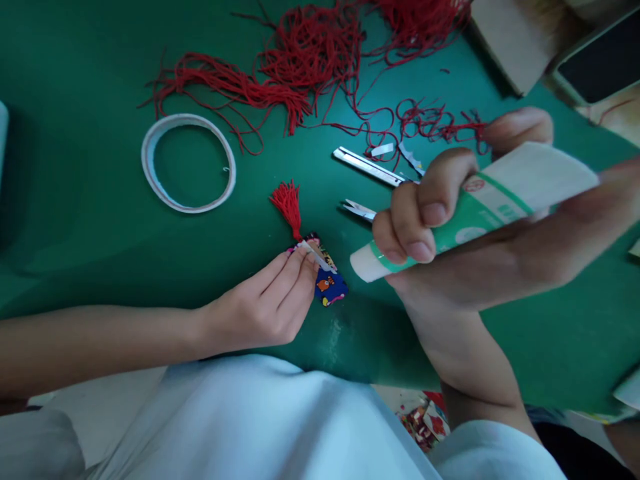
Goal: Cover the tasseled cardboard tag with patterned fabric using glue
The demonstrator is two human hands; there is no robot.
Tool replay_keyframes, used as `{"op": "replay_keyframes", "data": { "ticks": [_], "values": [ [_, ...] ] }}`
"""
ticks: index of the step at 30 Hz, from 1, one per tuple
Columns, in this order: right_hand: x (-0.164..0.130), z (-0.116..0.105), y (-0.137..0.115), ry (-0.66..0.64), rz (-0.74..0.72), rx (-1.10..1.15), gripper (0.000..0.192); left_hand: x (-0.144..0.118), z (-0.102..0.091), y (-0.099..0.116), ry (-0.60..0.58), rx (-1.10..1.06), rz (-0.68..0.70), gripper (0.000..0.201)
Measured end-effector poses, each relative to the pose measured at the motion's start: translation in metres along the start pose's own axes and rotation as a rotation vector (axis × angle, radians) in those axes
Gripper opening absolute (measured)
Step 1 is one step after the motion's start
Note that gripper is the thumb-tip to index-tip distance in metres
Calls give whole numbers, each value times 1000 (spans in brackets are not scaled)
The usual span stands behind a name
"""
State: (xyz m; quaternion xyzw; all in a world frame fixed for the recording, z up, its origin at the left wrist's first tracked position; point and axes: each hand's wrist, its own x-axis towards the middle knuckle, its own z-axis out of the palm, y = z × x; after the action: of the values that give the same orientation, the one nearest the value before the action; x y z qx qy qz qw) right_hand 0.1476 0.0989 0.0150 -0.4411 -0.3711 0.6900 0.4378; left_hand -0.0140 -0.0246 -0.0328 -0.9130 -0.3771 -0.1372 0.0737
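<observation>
The left hand (267, 300) has a narrow grip: its fingertips pinch a small patterned piece (330, 288) at the upper edge. This piece is dark blue with an orange figure, and its visible part extends from the grip toward 4 o'clock. A pale narrow strip (323, 259) lies slantwise over the piece, just beside the same fingertips. A red tassel (287, 205) comes out from the piece and points to 11 o'clock. Whether the piece touches the green worktop (100, 253), I cannot tell.

The right hand (480, 277) has its fingers wrapped around a green and white tube (493, 212). The white end of the tube points between 8 and 9 o'clock; it is at 3 o'clock from the left grip, near the piece but apart from it.

Seen also from the left grip, a pale ring (149, 163) rests at 10 o'clock, a metal cutter (367, 165) between 1 and 2 o'clock, and tangled red cords (313, 50) at 12 o'clock.
</observation>
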Motion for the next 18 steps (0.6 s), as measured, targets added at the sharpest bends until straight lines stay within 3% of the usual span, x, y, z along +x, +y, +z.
{"op": "replay_keyframes", "data": {
  "ticks": [3,6,9,13,18],
  "values": [
    [1,6,-6,-43,123,45,50,1,0,0,-1,-1,-2,37],
    [2,11,-16,-75,320,-114,67,2,0,-1,0,0,2,38],
    [3,8,-15,-53,297,-127,69,2,0,-1,-2,11,13,39],
    [5,1,-3,3,149,48,58,1,-1,-1,-4,18,18,41],
    [3,7,-6,128,210,66,51,0,-1,-1,-3,14,9,42]
  ]
}}
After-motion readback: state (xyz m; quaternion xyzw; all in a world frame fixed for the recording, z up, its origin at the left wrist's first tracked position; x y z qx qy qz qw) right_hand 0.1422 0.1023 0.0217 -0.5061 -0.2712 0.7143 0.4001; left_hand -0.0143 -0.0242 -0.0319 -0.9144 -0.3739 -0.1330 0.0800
